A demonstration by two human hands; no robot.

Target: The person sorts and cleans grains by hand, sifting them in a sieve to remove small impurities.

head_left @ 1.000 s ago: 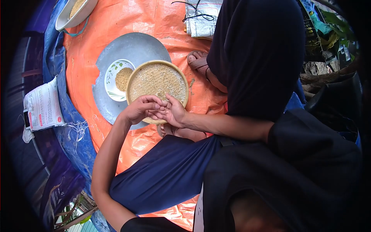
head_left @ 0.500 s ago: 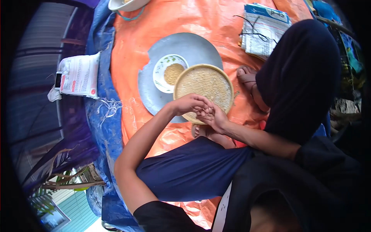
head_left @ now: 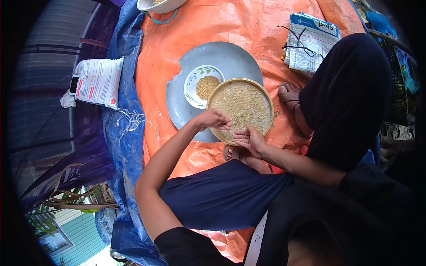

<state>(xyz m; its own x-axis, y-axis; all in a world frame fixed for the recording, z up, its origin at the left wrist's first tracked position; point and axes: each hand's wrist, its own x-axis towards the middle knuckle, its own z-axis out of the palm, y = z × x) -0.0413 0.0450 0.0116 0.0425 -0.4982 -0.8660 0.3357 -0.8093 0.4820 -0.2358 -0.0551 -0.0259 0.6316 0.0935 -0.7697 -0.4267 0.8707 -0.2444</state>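
Note:
A round woven tray (head_left: 270,95) with a raised rim holds a spread layer of pale grain (head_left: 242,99). Over its near left edge is my left hand (head_left: 214,119), its fingers bent and drawn together at the tips; I cannot tell what is between them. My right hand (head_left: 252,141) sits over the near edge, palm turned up, fingers extended and thumb apart. A short gap separates the two hands. Beside the tray, a white bowl (head_left: 191,82) with a green leaf pattern has a heap of golden grain (head_left: 207,87) in it.
The bowl and part of the tray rest on a grey round sheet (head_left: 177,108) with a notched edge, on an orange tarp (head_left: 155,80). A folded white sack (head_left: 306,48) lies at upper right, a printed bag (head_left: 100,82) at left, a white basin (head_left: 166,5) at the top.
My hands were together, with the left fingers over the right palm. Now they are apart, left hand to the left, right palm uncovered. The whole view has shifted slightly.

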